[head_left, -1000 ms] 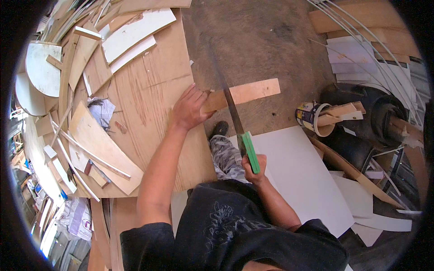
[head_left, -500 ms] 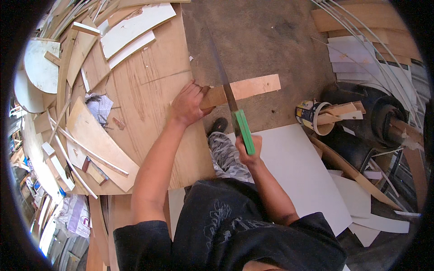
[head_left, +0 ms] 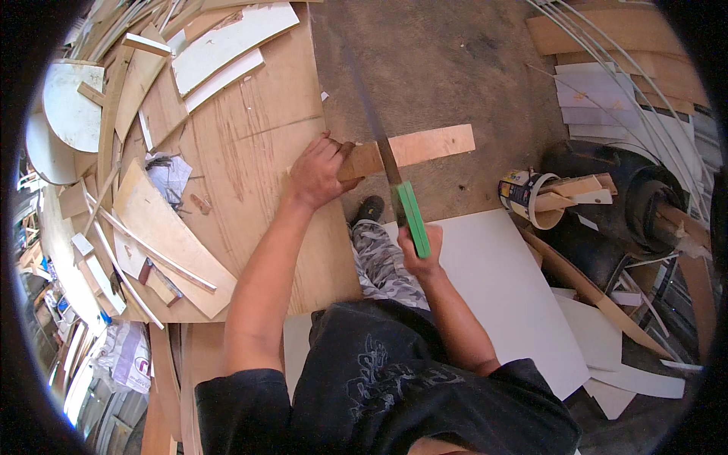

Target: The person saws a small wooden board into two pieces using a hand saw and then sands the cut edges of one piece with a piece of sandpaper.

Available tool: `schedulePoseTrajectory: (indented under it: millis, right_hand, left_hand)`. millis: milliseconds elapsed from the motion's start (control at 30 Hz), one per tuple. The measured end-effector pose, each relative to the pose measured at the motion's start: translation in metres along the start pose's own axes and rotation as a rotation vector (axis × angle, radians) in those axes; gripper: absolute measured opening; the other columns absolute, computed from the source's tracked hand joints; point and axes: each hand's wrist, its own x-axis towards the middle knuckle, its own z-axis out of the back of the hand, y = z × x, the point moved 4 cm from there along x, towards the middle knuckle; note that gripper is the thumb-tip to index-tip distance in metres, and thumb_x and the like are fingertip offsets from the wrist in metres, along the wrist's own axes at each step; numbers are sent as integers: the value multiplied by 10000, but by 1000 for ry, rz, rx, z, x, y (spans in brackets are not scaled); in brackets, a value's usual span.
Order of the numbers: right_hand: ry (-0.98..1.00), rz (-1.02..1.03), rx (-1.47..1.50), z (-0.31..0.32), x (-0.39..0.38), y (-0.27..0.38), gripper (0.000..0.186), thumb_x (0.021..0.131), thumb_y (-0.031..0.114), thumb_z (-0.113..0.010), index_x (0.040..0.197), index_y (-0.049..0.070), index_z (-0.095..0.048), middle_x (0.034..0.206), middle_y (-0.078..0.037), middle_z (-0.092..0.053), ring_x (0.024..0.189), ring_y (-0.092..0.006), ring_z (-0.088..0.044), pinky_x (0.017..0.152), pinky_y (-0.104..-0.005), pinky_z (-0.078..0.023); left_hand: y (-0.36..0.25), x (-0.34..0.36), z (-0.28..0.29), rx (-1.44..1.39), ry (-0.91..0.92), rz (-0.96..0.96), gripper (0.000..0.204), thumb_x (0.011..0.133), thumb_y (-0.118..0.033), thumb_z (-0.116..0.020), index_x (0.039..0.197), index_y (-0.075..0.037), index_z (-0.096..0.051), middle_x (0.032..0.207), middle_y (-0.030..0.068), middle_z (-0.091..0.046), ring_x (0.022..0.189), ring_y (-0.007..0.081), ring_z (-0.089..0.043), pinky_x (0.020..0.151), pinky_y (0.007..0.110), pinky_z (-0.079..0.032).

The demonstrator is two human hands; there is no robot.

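My left hand [head_left: 320, 171] is closed on the near end of a narrow wooden strip [head_left: 436, 145], pressing it at the right edge of the wooden tabletop [head_left: 250, 174]. The strip juts out to the right over the floor. My right hand [head_left: 419, 249] grips the green handle [head_left: 412, 220] of a handsaw, below the strip. The saw's dark blade [head_left: 371, 114] runs up and away, crossing the strip a short way right of my left hand. Where the teeth meet the wood is too fine to make out.
Offcuts and curved boards [head_left: 231, 53] crowd the table's far left, with a crumpled paper [head_left: 168, 178] holding dark nails or screws. On the right stand a tub [head_left: 521, 199] of wood scraps and a black cylindrical machine [head_left: 607, 182]. A large white panel [head_left: 500, 280] lies beside my leg.
The saw and my right hand have barely shifted, still at the same crossing on the strip. The whole view has drifted slightly; my left hand keeps its hold.
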Motion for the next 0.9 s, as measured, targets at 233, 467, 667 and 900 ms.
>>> schedulePoseTrajectory:
  millis: [233,467,667,900]
  right_hand:
    - [75,43,-108,12,-34,-12,158,810,144,-697,714,63,-602,602,-163,-538,512,-397,-559,505,-454,-436]
    - [52,46,-63,9,-18,-23,154,820,134,-701,723,56,-610,596,-157,-530,503,-378,-565,499,-445,-427]
    - [102,83,-264,18,-37,-25,151,826,100,-639,692,34,-614,579,-114,-539,472,-298,-552,503,-383,-443]
    - [61,58,-74,5,-35,-25,172,829,127,-652,702,25,-597,598,-107,-564,495,-295,-567,519,-391,-461]
  left_hand:
    - [0,-3,1,-29,29,27,727,712,-380,-910,1306,-28,-682,1160,138,-699,1198,341,-646,1200,453,-451]
    - [2,-3,-3,-8,-26,18,731,705,-367,-914,1317,-44,-679,1161,135,-699,1202,356,-640,1200,457,-449]
    - [0,1,0,-12,53,90,732,719,-408,-905,1318,-49,-685,1179,137,-706,1238,364,-635,1195,469,-449]
    - [2,1,-7,-10,154,26,698,756,-459,-876,1296,-57,-690,1164,133,-717,1201,345,-646,1204,476,-440]
